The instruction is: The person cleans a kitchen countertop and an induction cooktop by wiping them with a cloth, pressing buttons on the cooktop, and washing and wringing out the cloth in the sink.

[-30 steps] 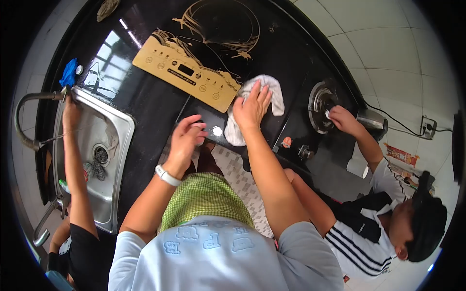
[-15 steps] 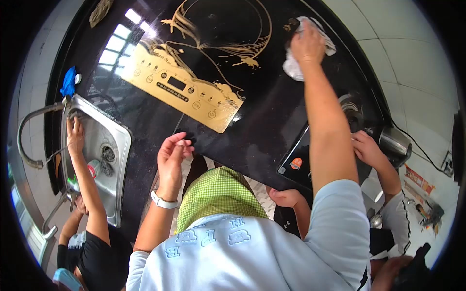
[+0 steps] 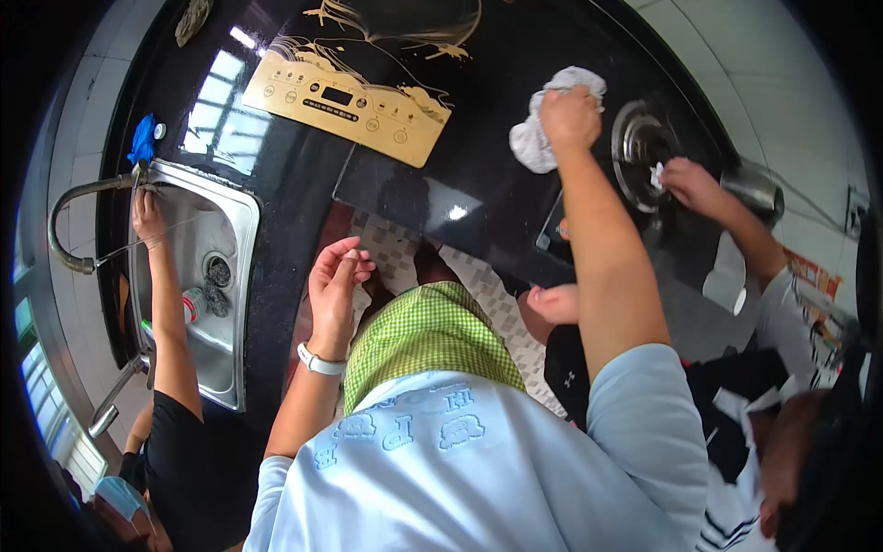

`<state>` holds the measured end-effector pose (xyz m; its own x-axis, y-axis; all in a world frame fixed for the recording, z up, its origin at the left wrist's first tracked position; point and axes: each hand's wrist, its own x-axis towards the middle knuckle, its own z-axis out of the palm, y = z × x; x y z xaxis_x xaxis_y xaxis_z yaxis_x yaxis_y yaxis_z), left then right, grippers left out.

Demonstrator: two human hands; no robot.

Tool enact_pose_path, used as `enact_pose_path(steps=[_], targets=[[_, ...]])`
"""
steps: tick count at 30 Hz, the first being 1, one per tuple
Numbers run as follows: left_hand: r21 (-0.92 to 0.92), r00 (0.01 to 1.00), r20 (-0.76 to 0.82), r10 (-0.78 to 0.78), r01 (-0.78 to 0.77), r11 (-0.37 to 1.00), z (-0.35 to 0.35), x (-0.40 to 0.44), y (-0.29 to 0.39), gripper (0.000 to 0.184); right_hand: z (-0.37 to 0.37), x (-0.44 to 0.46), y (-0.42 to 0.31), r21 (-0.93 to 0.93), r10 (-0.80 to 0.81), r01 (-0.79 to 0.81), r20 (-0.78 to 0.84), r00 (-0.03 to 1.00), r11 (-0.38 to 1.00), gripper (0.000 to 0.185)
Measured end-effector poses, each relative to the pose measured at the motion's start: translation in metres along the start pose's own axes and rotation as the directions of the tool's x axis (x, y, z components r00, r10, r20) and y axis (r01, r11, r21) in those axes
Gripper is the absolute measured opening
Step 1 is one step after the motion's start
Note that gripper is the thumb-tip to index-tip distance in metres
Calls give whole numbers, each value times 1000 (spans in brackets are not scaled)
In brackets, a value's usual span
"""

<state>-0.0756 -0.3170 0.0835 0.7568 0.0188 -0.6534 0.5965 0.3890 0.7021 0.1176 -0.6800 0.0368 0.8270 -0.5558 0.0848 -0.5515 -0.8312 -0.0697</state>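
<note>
My right hand grips a bunched white cloth against the black countertop. Nothing shows in my left hand, which hovers in front of the counter's edge with its fingers loosely curled and a little apart. A white band circles my left wrist. Beyond my hands lies a black cooktop with a gold control panel and gold line patterns.
On the left, a co-worker's hand reaches into the steel sink, beneath the faucet. At right, another person's hand holds something small and white over a round metal-ringed burner. A metal kettle stands beside it.
My right hand has drawn the cloth nearer and slightly left, off the far right of the counter. The co-worker's hand at right has moved over the round burner. My view has shifted.
</note>
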Motion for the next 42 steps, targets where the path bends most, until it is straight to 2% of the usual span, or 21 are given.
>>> enact_pose_path(steps=[6,11,16,20,22,24,25,27,30,32,33,34,35,36,37,38,39,40,41,42], targets=[[67,988,153,35,-46,997,-23,-40,9,19,-16,-129,-15,105,94,-93,-6,996,990,38],[56,979,201,39,-51,997,-65,-65,7,19,-32,-220,-4,118,73,-72,-5,997,990,35],[69,976,216,0,-15,998,-83,-81,2,18,-38,-278,1,136,117,-118,18,993,984,36],[102,971,239,-31,7,995,-89,-85,1,17,-35,-292,5,257,176,-194,94,980,947,39],[99,971,239,-19,-4,995,-93,-82,3,18,-38,-295,12,497,197,-231,121,973,836,45],[107,974,224,10,-35,994,-96,-78,9,18,-48,-301,26,619,336,-328,108,936,714,46],[101,978,208,19,-41,994,-99,-74,12,18,-60,-305,30,696,407,-322,47,912,642,44],[96,987,160,36,-51,994,-101,-69,16,18,-63,-304,49,753,496,-278,-73,865,597,46],[68,992,114,58,-66,995,-104,-65,13,18,-16,-290,82,533,568,-462,-44,822,709,47],[50,993,95,63,-68,996,-105,-67,5,18,-39,-287,49,446,570,-564,136,810,695,51],[30,996,72,55,-57,998,-104,-70,-4,18,-26,-289,22,462,519,-497,90,850,734,55],[8,997,64,41,-41,999,-102,-72,-10,18,-40,-292,1,424,470,-498,177,865,757,56],[-10,997,51,56,-55,998,-101,-72,-13,18,-25,-294,8,452,439,-454,144,887,768,54],[-22,998,66,24,-23,999,-106,-67,-29,18,-54,-294,-35,374,245,-357,314,917,856,51],[-16,998,64,15,-14,1000,-103,-67,-35,18,-43,-291,-47,341,183,-287,305,935,895,47],[-23,998,69,2,0,1000,-103,-67,-37,18,-50,-291,-50,398,178,-305,324,929,865,44],[-1,997,65,-31,31,1000,-94,-69,-39,18,-48,-288,-71,444,-33,-117,316,948,888,43],[16,998,61,-31,30,999,-82,-74,-37,18,-46,-286,-79,484,-126,-49,323,938,874,44],[51,999,33,-36,34,998,-73,-77,-32,18,-47,-284,-80,521,-113,-107,373,921,846,43],[101,1000,-2,-27,27,994,-64,-78,-27,18,-51,-282,-105,476,-274,71,374,886,877,40]])
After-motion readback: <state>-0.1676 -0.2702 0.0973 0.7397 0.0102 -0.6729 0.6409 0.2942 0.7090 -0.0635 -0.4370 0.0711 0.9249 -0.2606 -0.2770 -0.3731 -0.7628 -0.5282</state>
